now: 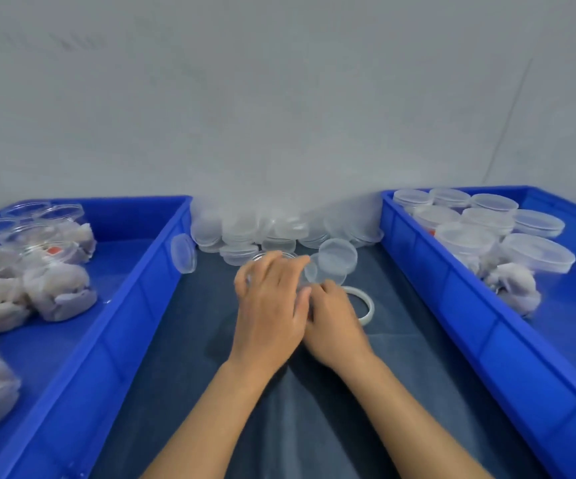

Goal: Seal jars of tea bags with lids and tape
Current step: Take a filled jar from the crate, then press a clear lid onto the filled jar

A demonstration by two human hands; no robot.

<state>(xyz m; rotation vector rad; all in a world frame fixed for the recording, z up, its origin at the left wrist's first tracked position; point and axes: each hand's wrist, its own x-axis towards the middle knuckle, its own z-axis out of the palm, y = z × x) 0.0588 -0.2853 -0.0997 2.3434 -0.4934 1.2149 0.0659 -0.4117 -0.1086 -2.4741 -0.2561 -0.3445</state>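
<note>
A clear plastic jar stands on the dark cloth at the centre, mostly hidden by my hands. My left hand lies over its top with the fingers curled round it. My right hand is pressed against the jar's right side, fingers curled in; what they pinch is hidden. A clear lid leans tilted just behind the jar. A roll of clear tape lies flat on the cloth, touching my right hand's far side.
A heap of loose clear lids lies against the back wall. The blue bin on the left holds open jars of tea bags. The blue bin on the right holds lidded jars.
</note>
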